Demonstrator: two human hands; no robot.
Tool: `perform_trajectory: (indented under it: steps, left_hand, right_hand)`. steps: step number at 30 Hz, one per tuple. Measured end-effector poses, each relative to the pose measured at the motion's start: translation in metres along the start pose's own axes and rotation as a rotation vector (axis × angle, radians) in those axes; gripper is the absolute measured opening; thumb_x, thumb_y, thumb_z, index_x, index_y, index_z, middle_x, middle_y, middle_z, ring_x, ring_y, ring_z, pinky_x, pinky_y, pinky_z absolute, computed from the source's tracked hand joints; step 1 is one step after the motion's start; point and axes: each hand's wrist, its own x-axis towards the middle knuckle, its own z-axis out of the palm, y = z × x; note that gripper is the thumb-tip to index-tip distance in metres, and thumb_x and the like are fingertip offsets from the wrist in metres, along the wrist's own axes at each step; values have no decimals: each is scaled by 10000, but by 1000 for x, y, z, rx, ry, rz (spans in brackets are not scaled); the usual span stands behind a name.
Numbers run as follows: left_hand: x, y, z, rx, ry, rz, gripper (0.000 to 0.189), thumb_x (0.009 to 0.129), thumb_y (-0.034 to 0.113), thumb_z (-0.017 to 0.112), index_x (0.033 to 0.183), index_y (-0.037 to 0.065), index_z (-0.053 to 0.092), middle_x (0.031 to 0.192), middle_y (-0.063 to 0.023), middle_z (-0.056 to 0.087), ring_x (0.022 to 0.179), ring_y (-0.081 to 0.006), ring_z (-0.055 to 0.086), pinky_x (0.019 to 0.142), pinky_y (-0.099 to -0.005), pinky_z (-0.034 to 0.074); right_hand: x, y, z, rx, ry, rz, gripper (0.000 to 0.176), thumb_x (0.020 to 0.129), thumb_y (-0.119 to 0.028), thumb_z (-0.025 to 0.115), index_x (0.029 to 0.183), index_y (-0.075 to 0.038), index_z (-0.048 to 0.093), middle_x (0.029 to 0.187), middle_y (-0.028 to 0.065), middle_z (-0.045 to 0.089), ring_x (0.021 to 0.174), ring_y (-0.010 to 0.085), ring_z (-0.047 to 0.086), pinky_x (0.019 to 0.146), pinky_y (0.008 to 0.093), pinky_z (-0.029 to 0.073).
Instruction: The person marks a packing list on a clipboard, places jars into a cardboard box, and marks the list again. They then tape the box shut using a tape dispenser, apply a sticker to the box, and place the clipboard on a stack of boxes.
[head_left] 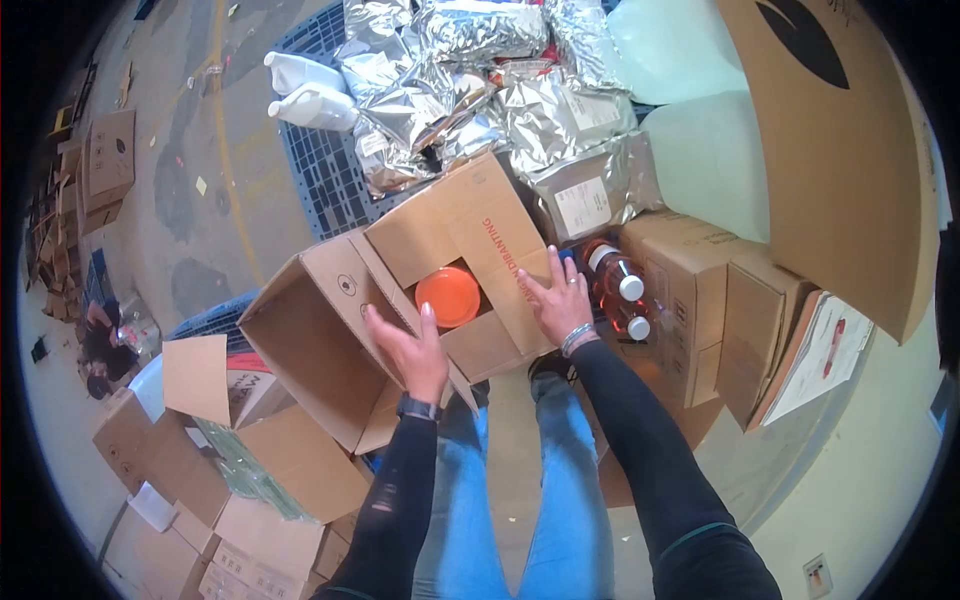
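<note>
Round orange disc point(447, 297) shows through the gap in a brown cardboard box's point(455, 212) flaps, between the hands. Left hand point(412, 352) open just beside it; right hand point(560, 300) spread on the box.

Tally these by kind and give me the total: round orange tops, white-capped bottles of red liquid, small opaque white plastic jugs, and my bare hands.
Round orange top: 1
White-capped bottles of red liquid: 2
Small opaque white plastic jugs: 2
Bare hands, left hand and right hand: 2
Total: 7
</note>
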Motion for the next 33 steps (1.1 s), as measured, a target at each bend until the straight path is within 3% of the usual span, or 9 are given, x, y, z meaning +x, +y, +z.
perform_trajectory:
  steps: [4, 8, 13, 17, 20, 25, 29, 31, 33]
  left_hand:
    - [37, 8, 48, 282, -630, 67, 914, 942, 596, 557, 1583, 29, 235, 1632, -235, 240, 1531, -401, 150, 1223, -553, 131]
    - [69, -12, 76, 615, -401, 353, 991, 879, 633, 626, 1607, 102, 214, 1659, -211, 176, 1542, -386, 131, 1197, -618, 164]
    - [126, 29, 62, 767, -468, 20, 1323, 619, 833, 707, 1622, 185, 137, 1682, -184, 50, 1540, -390, 111, 1191, -641, 168]
    - [133, -4, 76, 477, -354, 77, 1334, 591, 712, 821, 1613, 217, 121, 1652, -194, 104, 1502, -413, 206, 1190, -604, 211]
    - [131, 8, 75, 442, -369, 3, 1312, 561, 661, 867, 1582, 201, 184, 1611, -192, 166, 1474, -416, 254, 1182, -602, 224]
    - [121, 0, 82, 460, -361, 164, 1287, 552, 657, 869, 1566, 202, 218, 1599, -192, 193, 1479, -403, 242, 1191, -571, 227]
    - [106, 4, 89, 454, -428, 228, 1304, 562, 639, 873, 1578, 199, 184, 1601, -217, 180, 1481, -408, 241, 1179, -603, 211]
    - [107, 1, 92, 512, -453, 236, 1331, 554, 649, 869, 1584, 206, 151, 1616, -208, 142, 1490, -424, 206, 1179, -606, 213]
    - [109, -1, 93, 544, -475, 220, 1334, 552, 664, 864, 1583, 217, 146, 1623, -194, 122, 1494, -430, 186, 1174, -604, 231]
  right_hand:
    - [0, -4, -12, -37, -100, 27, 638, 879, -109, 582, 1455, -376, 518, 1627, 215, 245, 1412, 466, 365, 1090, 585, 362]
    - [9, -4, -19, -59, -178, 12, 591, 881, -191, 601, 1442, -365, 533, 1604, 244, 268, 1394, 474, 380, 1085, 577, 370]
    - [25, -15, -48, 79, -367, 115, 658, 836, -262, 688, 1464, -326, 502, 1583, 267, 286, 1320, 466, 468, 1027, 531, 457]
    - [49, -8, -16, 398, -66, 108, 892, 809, -296, 744, 1578, -205, 301, 1560, 333, 257, 1309, 521, 446, 1087, 490, 431]
    - [48, -24, -14, 298, -122, 153, 928, 793, -321, 768, 1585, -236, 293, 1584, 325, 192, 1350, 514, 403, 1115, 498, 400]
    - [24, -42, -21, 287, -130, 269, 928, 780, -379, 785, 1574, -260, 320, 1602, 312, 130, 1387, 512, 344, 1153, 496, 352]
    - [3, -33, -30, 369, -184, 279, 870, 812, -394, 764, 1549, -172, 358, 1571, 313, 224, 1369, 479, 393, 1147, 492, 361]
    - [-4, -38, -57, 398, -207, 197, 817, 851, -388, 737, 1530, -114, 376, 1557, 295, 279, 1353, 450, 434, 1133, 486, 384]
    - [-13, -65, -176, 539, 18, -33, 707, 892, -315, 719, 1486, -61, 430, 1502, 256, 401, 1323, 404, 491, 1093, 468, 427]
